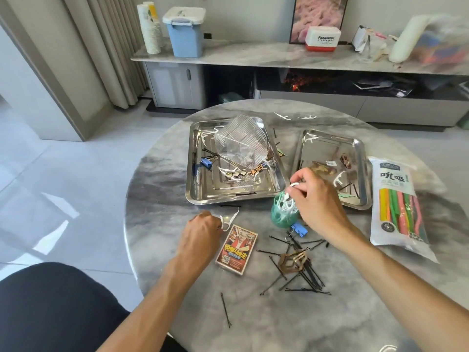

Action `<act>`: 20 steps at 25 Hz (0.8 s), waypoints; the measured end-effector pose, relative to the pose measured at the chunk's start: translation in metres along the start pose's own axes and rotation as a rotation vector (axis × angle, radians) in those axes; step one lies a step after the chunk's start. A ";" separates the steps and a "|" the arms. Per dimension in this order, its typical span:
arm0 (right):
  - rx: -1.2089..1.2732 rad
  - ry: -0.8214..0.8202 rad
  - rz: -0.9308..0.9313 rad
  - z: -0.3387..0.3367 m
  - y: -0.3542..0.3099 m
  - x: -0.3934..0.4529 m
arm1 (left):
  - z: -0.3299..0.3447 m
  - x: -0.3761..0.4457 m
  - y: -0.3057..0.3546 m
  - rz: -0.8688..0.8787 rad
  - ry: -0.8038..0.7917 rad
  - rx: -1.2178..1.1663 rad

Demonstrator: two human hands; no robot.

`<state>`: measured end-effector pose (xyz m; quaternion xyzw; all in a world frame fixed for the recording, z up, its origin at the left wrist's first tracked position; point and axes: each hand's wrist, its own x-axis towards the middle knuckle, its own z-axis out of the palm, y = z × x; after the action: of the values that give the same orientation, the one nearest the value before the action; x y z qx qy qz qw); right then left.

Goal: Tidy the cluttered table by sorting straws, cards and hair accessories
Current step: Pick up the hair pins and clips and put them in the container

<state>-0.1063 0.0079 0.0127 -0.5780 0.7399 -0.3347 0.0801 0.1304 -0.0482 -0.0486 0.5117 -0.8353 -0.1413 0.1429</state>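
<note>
Right hand (314, 199): pinches a white pick (294, 185) just above the green cup (281, 214).
Left hand (203, 231): holds another pick (228, 221).
Danger: a bump could tip the cup over.

Table (162, 179) – grey marble pattern, white veins. Trays (193, 189) shiny silver. Holder (280, 217) below right fingers (295, 185) – mint green lattice. Pick (228, 221) at left fingertips (215, 223) white. Card box (236, 248) red-orange, yellow letters. Straw pack (396, 204) striped yellow, green, pink, orange. Hairpins (302, 275) black.
</note>
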 end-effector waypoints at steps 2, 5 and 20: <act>-0.051 -0.079 0.012 0.007 0.003 0.000 | 0.001 -0.001 0.001 0.031 0.009 0.031; -0.194 0.017 -0.111 0.004 0.003 0.002 | 0.003 -0.003 0.000 0.077 0.013 0.074; -0.451 -0.628 -0.412 0.092 -0.048 0.027 | -0.009 0.005 -0.012 -0.364 0.181 -0.588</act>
<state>-0.0302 -0.0587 -0.0222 -0.7901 0.6037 0.0181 0.1045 0.1414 -0.0589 -0.0448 0.5996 -0.6380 -0.3529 0.3300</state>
